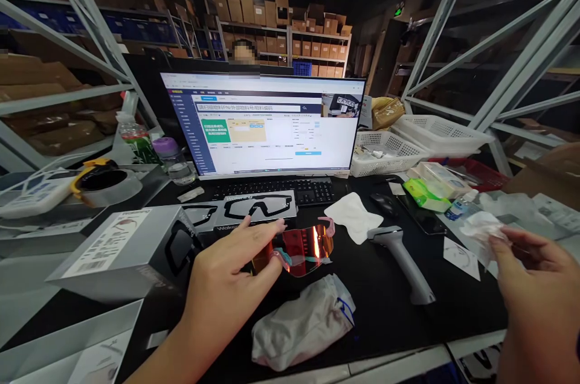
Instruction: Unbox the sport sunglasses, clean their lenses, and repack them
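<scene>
My left hand (247, 266) grips a pair of sunglasses (312, 248) with a red-orange mirrored lens, thumb and fingers closed on one side of it. Below the lens lies a grey drawstring pouch (303, 323), its blue cord at the right end. At the far right, my right hand (537, 269) pinches a crumpled white tissue (483, 227) between thumb and fingers. A white cloth (353, 217) lies flat beyond the sunglasses, beside a grey barcode scanner (403, 263). Behind my left hand is a box (254, 209) printed with a picture of glasses.
A monitor (272, 130) stands behind a black keyboard (312, 191). Grey cartons (122, 251) crowd the left side, with a tape dispenser (104, 182) and a purple-lidded bottle (170, 157). White baskets (385, 154), a green packet (426, 194) and a phone (426, 218) sit right. Another person is behind the monitor.
</scene>
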Demonstrator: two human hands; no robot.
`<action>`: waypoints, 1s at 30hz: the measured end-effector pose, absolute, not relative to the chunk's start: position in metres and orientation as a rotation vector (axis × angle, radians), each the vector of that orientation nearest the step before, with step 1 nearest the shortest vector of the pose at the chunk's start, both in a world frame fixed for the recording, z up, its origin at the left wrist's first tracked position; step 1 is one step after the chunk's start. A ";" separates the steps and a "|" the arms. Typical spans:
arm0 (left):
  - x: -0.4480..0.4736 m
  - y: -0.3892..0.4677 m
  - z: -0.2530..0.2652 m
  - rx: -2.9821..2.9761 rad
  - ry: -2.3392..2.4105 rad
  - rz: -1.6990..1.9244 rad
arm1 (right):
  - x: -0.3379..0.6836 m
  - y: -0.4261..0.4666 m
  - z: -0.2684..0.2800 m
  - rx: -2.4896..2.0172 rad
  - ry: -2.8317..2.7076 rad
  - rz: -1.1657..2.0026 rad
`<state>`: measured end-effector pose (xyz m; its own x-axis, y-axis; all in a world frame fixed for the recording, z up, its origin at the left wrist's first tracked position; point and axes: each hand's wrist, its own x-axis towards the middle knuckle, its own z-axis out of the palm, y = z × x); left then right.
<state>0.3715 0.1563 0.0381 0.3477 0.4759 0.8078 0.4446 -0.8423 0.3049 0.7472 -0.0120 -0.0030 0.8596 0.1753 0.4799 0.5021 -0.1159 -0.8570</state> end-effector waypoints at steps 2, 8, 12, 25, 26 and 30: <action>0.371 0.155 0.038 2.569 0.863 1.551 | 0.749 -0.018 -0.012 -1.687 -0.451 -0.261; 0.373 0.151 0.038 2.531 0.880 1.600 | 0.664 -0.012 -0.043 -1.477 -0.303 -0.095; 0.377 0.145 0.035 2.488 0.908 1.660 | 0.589 0.028 -0.043 -1.080 -0.301 0.413; 0.385 0.145 0.017 2.596 0.770 1.848 | 0.500 0.072 -0.014 -0.698 -0.497 0.930; 0.385 0.144 0.017 2.626 0.752 1.853 | 0.499 0.072 -0.014 -0.725 -0.494 0.911; 0.386 0.140 0.018 2.691 0.718 1.803 | 0.505 0.077 -0.006 -0.745 -0.442 0.954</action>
<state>0.3858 0.1396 0.0184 0.3209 0.2530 0.9127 0.4435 -0.8916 0.0912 0.5049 0.0770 -0.0058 0.5195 0.8542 0.0206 -0.5683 0.3634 -0.7382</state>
